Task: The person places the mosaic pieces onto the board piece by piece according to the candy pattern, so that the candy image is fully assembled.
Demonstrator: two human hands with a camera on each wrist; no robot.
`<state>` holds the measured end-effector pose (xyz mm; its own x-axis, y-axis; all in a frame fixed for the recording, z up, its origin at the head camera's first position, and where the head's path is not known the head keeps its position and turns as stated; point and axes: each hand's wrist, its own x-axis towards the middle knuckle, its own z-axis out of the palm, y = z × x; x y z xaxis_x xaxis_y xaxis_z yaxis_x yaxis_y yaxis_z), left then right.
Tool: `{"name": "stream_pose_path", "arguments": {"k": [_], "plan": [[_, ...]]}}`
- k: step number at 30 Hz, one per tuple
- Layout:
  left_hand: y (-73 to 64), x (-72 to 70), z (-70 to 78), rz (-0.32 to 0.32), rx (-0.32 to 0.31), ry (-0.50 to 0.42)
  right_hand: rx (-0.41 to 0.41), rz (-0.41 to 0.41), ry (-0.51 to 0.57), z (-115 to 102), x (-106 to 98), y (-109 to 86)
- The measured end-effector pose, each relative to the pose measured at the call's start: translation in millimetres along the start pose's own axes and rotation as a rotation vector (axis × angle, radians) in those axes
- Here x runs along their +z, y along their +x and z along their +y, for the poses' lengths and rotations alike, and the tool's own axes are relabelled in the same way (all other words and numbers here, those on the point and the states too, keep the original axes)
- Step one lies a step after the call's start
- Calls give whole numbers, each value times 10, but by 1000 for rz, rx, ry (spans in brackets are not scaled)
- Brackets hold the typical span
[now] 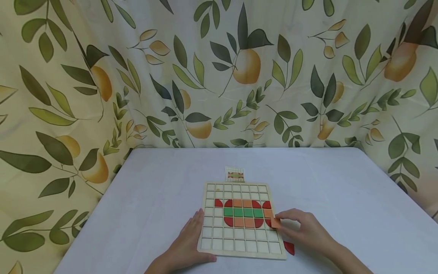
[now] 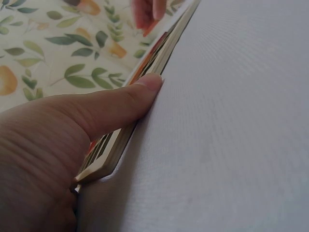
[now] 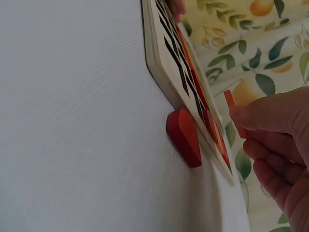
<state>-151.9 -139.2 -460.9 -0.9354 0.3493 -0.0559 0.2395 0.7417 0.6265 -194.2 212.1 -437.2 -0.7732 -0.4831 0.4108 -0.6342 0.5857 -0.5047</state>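
Note:
A wooden grid board (image 1: pixel 244 253) lies on the table, with red, orange and green tiles in its middle rows. My left hand (image 1: pixel 186 241) rests against the board's near left corner, its fingers straight along the left side. Along the near edge lies the left thumb (image 2: pixel 123 104). Between thumb and fingers, my right hand (image 1: pixel 308 230) pinches an orange square tile (image 3: pixel 234 115), raised over the board's right side. Below that hand, a loose red tile (image 3: pixel 183 137) with one curved side lies on the table beside the board, partly hidden in the head view.
Behind the board's far edge lies a small pattern card (image 1: pixel 234 174) printed with a similar coloured design. A white cloth covers the table (image 1: pixel 164 179). Curtains (image 1: pixel 219 95) with fruit and leaves hang around its back and sides.

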Motion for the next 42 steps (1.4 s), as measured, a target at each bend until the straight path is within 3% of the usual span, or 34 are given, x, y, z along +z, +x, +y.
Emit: {"name": "stream_pose_path", "arguments": {"k": [12, 24, 42], "plan": [[4, 8, -5, 6, 7, 4, 43, -57, 67, -130, 174, 320], [-1, 3, 5, 4, 1, 2, -109, -66, 151, -211, 402, 636], [1, -11, 6, -13, 7, 5, -123, -119, 212, -311, 678, 874]]}}
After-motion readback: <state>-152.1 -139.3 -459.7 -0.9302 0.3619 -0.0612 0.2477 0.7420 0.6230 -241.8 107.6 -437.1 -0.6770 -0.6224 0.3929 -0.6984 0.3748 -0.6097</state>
